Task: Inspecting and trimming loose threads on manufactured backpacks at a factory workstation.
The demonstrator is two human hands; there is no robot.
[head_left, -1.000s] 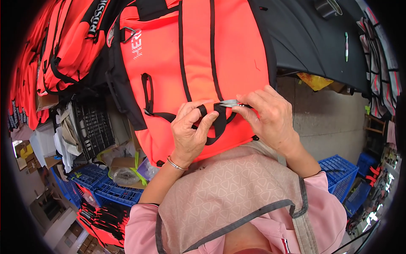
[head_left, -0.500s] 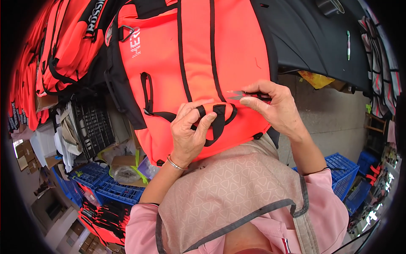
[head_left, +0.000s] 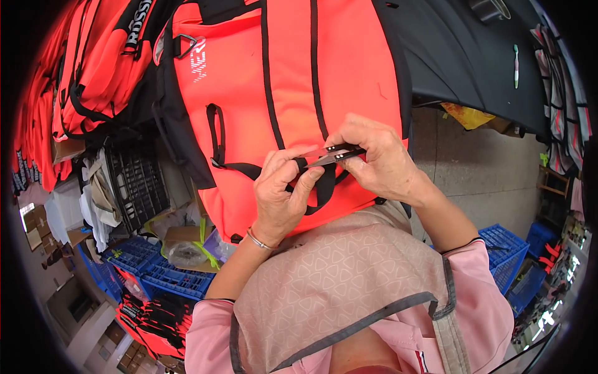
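A bright orange-red bag with black piping and black side panels lies in front of me, its lower end near my lap. My left hand is closed at the bag's lower end, pinching a black webbing strap between thumb and fingers. Small thread snips with a black handle are gripped in my right hand. Their pointed blades are apart and reach the strap beside my left fingertips. What lies right between the blades is too small to tell. A looped black strap rests on the bag further left.
More orange-red bags are piled at the far left. On the dark table at the right lie a toothbrush-like tool and a metal cup. Blue plastic crates stand below on the left, with another blue crate on the right.
My right hand has moved left and slightly down, bringing the snips from above the bag to the strap at my left fingertips. The left hand keeps its hold almost unmoved.
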